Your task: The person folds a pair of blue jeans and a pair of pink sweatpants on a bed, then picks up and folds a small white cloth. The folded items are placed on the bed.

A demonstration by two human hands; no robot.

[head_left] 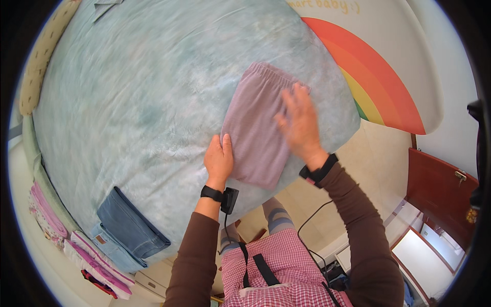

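A folded mauve garment (257, 130) with a gathered elastic waistband lies on the blue-green bedsheet (134, 96), its waistband away from me. My left hand (219, 157) is at the garment's left edge, thumb on top; whether the fingers grip the cloth is hidden. My right hand (299, 122), blurred, is over the right side near the waistband, fingers apart and holding nothing. Black straps circle both wrists, and a small black device hangs by the left one.
Folded dark blue jeans (132, 222) and light blue jeans (115, 247) lie at the bed's lower left. Folded pink fabrics (98, 264) sit beyond that edge. A rainbow-printed board (376, 76) borders the bed's right side. A grey cloth (107, 8) lies at the top left.
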